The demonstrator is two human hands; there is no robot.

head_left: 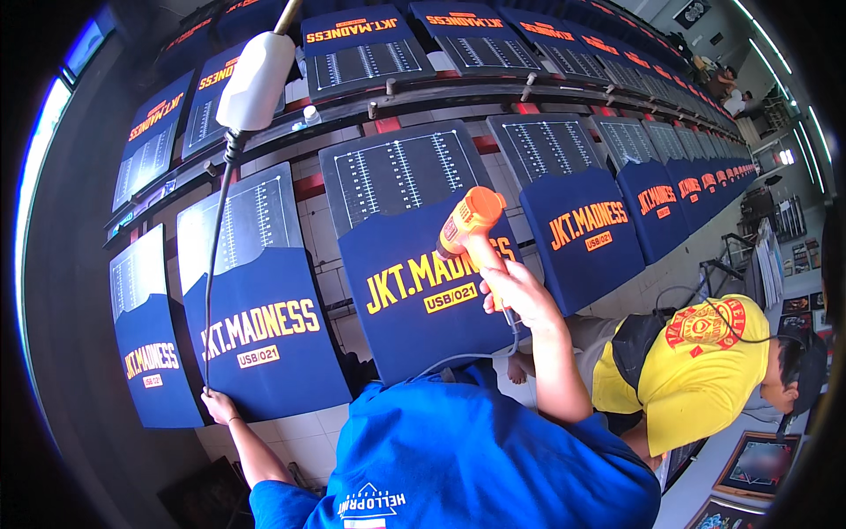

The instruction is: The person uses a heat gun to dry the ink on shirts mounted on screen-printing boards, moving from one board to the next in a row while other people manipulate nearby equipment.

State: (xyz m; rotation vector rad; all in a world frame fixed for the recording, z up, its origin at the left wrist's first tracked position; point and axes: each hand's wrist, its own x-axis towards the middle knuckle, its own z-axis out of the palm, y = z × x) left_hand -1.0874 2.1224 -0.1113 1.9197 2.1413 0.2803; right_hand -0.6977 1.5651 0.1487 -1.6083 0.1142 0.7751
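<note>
A printer in a blue shirt (pixel 476 450) leans over a long row of tilted boards; the left hand (pixel 218 406) pinches the bottom hem of a navy shirt (pixel 264 344), fingers together on the cloth, apparently to keep it flat and taut on its board; the right hand (pixel 520 291) is wrapped tight round the grip of an orange heat gun (pixel 471 220), muzzle aimed down at the yellow print on the next shirt (pixel 414 291), held just off the fabric, likely so the ink dries without scorching; the gun's grey cord (pixel 467 357) loops down below the wrist; a second person in a yellow shirt (pixel 696 370) crouches to the right, below the boards; overhead, a white lamp (pixel 257 79) hangs on a black cable (pixel 216 247) beside the work; behind, a rail (pixel 458 93) divides two rows of boards, each dressed with a printed shirt, so the line can be worked board by board toward the far wall.
</note>
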